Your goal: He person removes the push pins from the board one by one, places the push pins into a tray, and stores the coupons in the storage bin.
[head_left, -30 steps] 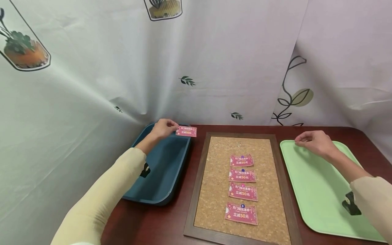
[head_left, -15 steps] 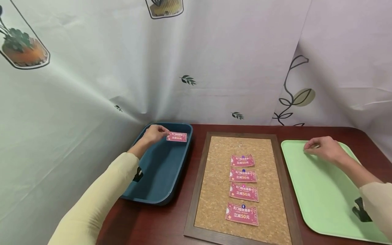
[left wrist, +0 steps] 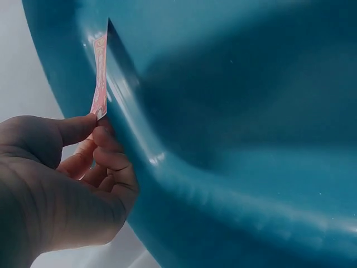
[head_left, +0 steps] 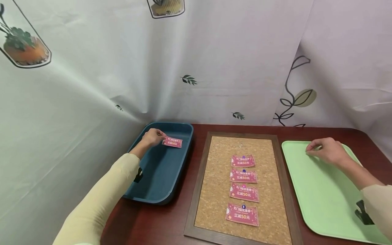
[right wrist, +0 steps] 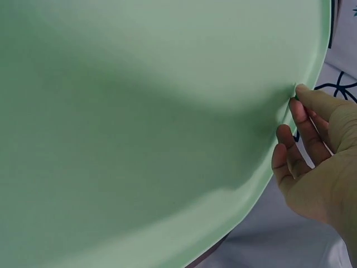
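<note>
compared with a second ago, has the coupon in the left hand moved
Yes, left and nearer the person: in the head view, the coupon reached past the blue tray on the right; now it shows inside its outline.

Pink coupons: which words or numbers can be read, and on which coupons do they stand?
"无门槛优惠券": coupon in the left hand, four coupons on the cork board.
"立减50元": the same five.
Line between: too small to read.

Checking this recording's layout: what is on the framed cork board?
The cork board bears four pink coupons in a column, each with a small coloured dot near its top. Whatever lies beneath them is covered, so unseen.
</note>
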### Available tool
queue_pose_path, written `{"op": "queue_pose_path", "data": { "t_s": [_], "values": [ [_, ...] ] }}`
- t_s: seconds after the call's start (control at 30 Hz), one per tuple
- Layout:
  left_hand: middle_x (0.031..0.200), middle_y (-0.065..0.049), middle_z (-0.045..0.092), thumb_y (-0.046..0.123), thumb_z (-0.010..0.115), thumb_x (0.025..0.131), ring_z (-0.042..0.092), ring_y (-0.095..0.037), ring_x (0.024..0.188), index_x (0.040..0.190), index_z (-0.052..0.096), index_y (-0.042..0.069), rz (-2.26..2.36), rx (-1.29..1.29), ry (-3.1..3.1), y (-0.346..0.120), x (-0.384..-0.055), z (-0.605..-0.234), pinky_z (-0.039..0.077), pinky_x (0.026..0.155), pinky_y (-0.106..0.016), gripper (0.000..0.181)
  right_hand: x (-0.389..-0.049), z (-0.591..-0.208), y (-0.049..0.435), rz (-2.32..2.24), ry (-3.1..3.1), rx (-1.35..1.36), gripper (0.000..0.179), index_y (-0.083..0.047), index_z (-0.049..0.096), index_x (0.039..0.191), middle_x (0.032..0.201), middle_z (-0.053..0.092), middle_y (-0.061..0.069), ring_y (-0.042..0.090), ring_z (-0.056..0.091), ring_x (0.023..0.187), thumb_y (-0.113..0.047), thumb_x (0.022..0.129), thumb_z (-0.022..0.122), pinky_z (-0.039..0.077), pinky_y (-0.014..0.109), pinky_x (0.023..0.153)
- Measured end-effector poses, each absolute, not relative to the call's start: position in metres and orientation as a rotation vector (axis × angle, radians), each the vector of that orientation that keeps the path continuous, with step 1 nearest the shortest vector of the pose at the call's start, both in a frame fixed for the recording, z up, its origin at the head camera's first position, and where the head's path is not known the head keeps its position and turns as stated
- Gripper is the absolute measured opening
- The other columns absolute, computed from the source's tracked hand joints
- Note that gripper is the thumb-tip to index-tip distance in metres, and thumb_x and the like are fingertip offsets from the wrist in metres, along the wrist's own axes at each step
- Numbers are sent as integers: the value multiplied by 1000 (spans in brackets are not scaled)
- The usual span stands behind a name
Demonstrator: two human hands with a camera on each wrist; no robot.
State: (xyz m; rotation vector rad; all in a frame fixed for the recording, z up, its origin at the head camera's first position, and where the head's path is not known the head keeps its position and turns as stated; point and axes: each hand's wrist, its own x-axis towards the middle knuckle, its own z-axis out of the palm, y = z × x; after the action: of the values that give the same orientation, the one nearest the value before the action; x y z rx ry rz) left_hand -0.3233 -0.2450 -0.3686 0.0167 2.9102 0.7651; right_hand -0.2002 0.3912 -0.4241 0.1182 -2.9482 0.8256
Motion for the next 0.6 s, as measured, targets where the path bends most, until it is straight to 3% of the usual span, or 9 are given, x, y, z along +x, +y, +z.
{"op": "queue_pose_path", "data": {
  "t_s": [0.33,0.6],
  "values": [
    [135,-24,62,19,58,109,55,-39,118,121,74,0,734,-87,2949,-252,-334,-378,42,107,-57,27,-200,-427,394,794,-2932,126,5,-5,78,92,96,75,17,18,62,76,-10,91,78,44,33,59],
    [119,-19,68,19,61,107,59,-36,107,118,75,2,705,-112,2976,-252,-337,-384,47,98,-55,25,-198,-428,396,770,-2919,126,5,-5,79,93,97,76,17,17,62,77,-10,92,78,44,33,59]
  ]
}}
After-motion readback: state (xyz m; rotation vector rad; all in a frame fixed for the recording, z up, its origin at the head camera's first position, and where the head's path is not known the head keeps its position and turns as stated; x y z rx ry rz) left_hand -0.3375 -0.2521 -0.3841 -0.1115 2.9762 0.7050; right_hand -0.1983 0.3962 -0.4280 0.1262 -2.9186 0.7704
